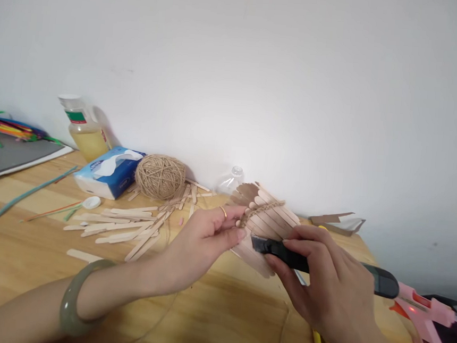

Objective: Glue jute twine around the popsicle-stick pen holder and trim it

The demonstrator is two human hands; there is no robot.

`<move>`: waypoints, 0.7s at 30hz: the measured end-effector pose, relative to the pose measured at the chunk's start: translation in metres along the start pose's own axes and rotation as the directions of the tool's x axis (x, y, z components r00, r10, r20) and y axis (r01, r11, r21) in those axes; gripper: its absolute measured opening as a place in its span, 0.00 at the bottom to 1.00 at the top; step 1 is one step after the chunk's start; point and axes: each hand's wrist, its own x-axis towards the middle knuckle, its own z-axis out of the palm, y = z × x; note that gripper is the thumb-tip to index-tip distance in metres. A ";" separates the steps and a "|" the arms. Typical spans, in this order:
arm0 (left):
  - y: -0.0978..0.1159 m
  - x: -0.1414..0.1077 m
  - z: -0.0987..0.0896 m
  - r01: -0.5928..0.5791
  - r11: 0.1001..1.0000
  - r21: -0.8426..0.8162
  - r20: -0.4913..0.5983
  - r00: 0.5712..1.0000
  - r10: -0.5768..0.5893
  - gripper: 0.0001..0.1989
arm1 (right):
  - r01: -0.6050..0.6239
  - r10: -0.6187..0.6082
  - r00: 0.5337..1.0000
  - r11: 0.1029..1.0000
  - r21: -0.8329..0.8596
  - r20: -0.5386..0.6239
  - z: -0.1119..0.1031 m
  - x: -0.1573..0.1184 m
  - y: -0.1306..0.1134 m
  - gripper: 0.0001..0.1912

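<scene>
A pot-like piece built from wooden craft sticks (274, 221) tilts above the table, with a twine band (263, 211) running across its side. My left hand (210, 239) pinches its left edge by the end of the twine, fingers closed. In my right hand (326, 281) is a black utility knife (289, 256). The knife's front end lies against the sticks, close to my left thumb; whether its blade is out is hard to see. My right palm hides the rear middle of the knife.
Loose craft sticks (120, 223), a twine ball (161, 176), a tissue pack (111, 169) and a bottle of yellowish liquid (86, 132) stand left. A clear bottle (231, 180) is behind the sticks. At right are a pink glue gun (424, 317), its light lit, and a cardboard piece (338, 223).
</scene>
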 end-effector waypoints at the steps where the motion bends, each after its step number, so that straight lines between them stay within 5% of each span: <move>1: 0.001 -0.001 0.000 -0.006 1.000 0.009 -0.003 1.000 0.006 0.18 | -0.005 0.005 1.000 1.000 -0.004 0.001 0.000 0.000 -0.001 0.09; 4: 0.000 -0.003 0.003 -0.010 0.999 0.035 -0.025 1.000 0.011 0.18 | -0.016 0.016 1.000 1.000 -0.015 -0.001 0.001 0.002 -0.005 0.10; 9: -0.004 -0.005 0.009 0.057 0.993 -0.104 0.122 0.992 -0.044 0.15 | -0.040 0.038 0.998 0.999 -0.030 -0.042 0.005 0.005 -0.008 0.10; 14: 0.005 0.000 0.006 0.030 0.977 -0.212 0.027 0.999 -0.025 0.27 | -0.073 0.070 0.996 0.995 -0.067 -0.047 0.003 0.002 0.001 0.10; 21: 0.008 -0.001 0.005 0.037 0.980 -0.194 0.015 0.999 -0.035 0.24 | -0.055 0.056 0.998 0.998 -0.033 0.022 -0.004 0.002 0.002 0.11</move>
